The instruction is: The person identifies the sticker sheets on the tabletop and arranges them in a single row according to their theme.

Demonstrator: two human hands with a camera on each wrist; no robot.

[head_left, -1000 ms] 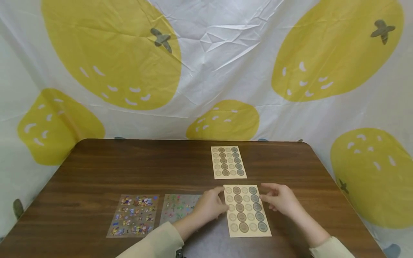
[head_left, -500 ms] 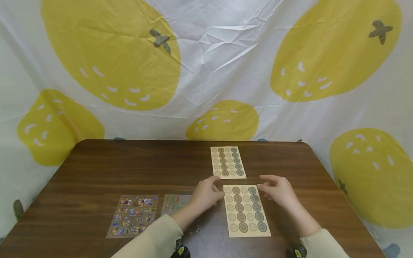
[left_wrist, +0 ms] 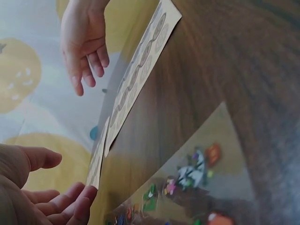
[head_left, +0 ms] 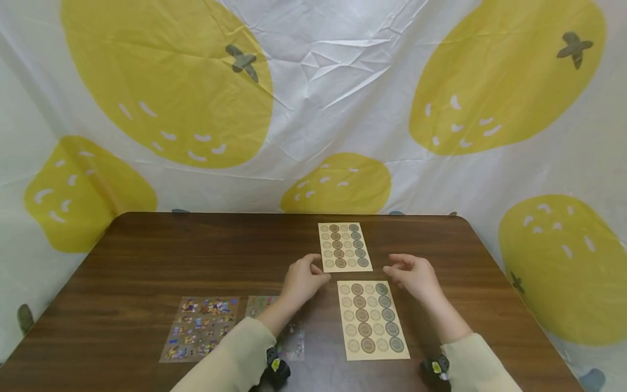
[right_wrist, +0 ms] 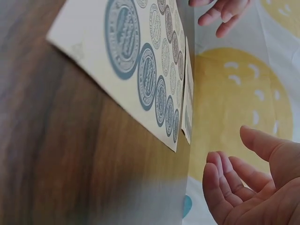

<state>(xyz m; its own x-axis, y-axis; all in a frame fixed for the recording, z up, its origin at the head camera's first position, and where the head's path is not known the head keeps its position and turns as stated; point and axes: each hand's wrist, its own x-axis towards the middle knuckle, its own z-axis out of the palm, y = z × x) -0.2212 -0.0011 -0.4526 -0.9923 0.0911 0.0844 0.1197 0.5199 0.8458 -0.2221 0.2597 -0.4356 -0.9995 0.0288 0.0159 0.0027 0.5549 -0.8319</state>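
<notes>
Two cream sticker sheets with rows of round stamp-like designs lie flat, one behind the other: the near sheet (head_left: pixel 373 321) and the far sheet (head_left: pixel 345 246). My left hand (head_left: pixel 302 280) is beside the far sheet's lower left corner, fingers relaxed and holding nothing; whether its fingertips touch the paper I cannot tell. To the right of both sheets is my right hand (head_left: pixel 413 276), its loosely bent fingers apart from the paper. In the right wrist view the right hand (right_wrist: pixel 253 183) has a gap between thumb and fingers.
A clear sheet of colourful stickers (head_left: pixel 198 328) lies at the left of the brown table (head_left: pixel 196 256). Another clear sticker sheet (head_left: pixel 294 348) is partly covered by my left forearm. A cloth (head_left: pixel 343 98) with yellow fruit prints hangs behind the table's far edge.
Both hands have moved away from the near sheet's sides, forward toward the far sheet. The sheets have stayed in place on the table.
</notes>
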